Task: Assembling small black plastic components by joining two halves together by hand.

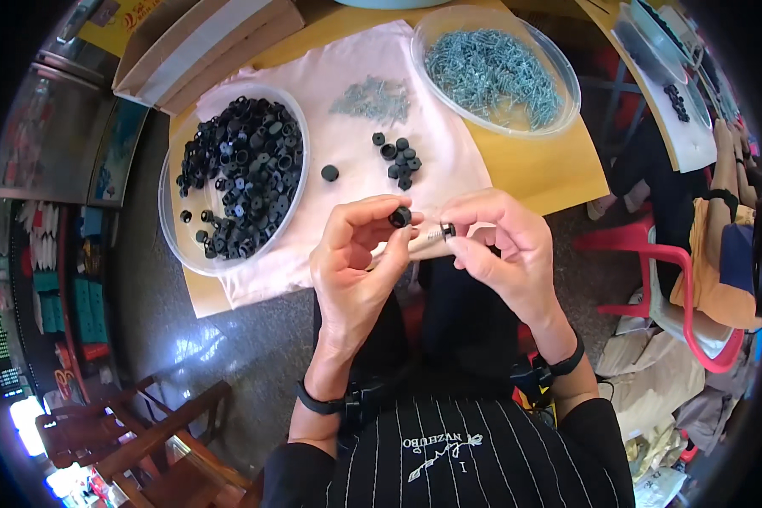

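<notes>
My left hand [356, 254] pinches a round black plastic cap [400, 218], its hollow side turned toward my right hand. Between thumb and forefinger, my right hand [508, 245] grips a small black plastic piece [448, 230]; a thin metal spring [434, 235] sticks out of it toward the cap. The two parts are apart. Past my hands, a small group of black plastic parts [405, 161] lies on the pale pink cloth [347, 140], with one black cap [329, 173] by itself to the left. Farther back is a loose pile of springs [372, 99].
A clear round tub [300, 127] of black parts stands at the left. Another clear tub [571, 110] full of springs is at the far right. A cardboard box [203, 51] sits at the back left. Beyond a red plastic chair [690, 279], another person's arm [722, 165] shows.
</notes>
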### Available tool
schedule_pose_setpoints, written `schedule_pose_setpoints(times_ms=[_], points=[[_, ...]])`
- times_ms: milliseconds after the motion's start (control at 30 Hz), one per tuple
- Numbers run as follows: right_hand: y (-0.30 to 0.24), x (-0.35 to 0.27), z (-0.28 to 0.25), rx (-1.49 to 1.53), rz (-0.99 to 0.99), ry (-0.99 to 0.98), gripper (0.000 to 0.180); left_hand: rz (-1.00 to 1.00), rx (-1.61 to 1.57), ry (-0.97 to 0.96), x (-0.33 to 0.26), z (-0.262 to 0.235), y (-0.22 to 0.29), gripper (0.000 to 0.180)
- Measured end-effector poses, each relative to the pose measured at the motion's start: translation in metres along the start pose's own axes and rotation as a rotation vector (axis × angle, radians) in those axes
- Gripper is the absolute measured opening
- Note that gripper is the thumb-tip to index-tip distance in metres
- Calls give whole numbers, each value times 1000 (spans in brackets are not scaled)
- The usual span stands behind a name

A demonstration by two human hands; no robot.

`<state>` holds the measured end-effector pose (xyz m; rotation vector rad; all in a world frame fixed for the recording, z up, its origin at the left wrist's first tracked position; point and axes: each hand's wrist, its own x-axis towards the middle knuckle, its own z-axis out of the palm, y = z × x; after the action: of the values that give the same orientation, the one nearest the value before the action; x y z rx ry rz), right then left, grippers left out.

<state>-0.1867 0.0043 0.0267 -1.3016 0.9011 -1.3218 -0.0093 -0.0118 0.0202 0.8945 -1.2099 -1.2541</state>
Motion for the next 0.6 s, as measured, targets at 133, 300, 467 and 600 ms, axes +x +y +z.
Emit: schedule_pose_setpoints(times_ms=[133, 300, 467, 600], points=[[-11, -1, 8, -202, -185, -111, 24, -40, -6, -44, -8, -1, 6, 29], [-13, -8, 11, -164, -106, -76, 21, -38, 66, -48, -17, -3, 11, 29], [-13, -13, 13, 91, 18, -70, 21, -39, -45, -27, -26, -1, 10, 27], [-10, -12, 13, 184, 40, -58, 20, 13, -64, -49, -26, -2, 9, 26]])
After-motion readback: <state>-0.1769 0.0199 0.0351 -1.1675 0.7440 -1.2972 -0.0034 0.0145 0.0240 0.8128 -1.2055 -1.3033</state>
